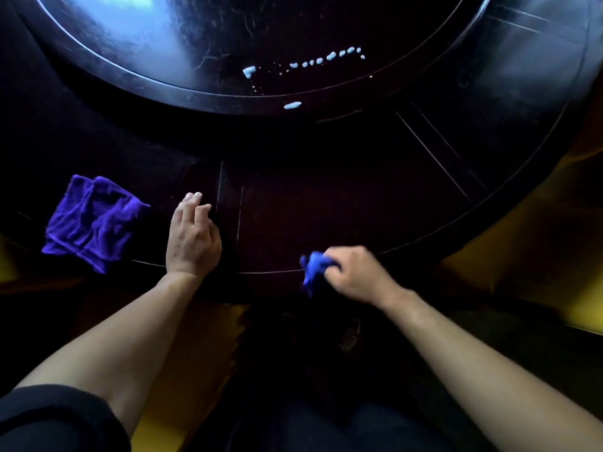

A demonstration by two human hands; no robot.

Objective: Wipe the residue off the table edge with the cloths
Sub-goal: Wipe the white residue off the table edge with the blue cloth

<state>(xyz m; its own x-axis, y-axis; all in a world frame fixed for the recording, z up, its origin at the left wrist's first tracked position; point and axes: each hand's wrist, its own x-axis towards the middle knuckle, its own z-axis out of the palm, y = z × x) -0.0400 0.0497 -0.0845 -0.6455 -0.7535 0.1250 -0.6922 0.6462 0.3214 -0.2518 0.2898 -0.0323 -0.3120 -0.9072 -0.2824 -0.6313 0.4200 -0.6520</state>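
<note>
Dark round table [326, 207], glossy, pale inlay lines across near rim | raised round centre disc [202, 34] on top, white residue blobs [292, 105] on its near part | crumpled purple cloth [91, 220] lying flat near left edge | left hand [192, 239] resting beside it.

- I can read no words, labels, brands or numbers anywhere around my fingers.
- The pale dotted marks on the dark table [326, 207] beyond my fingertips form no legible letters.
</note>
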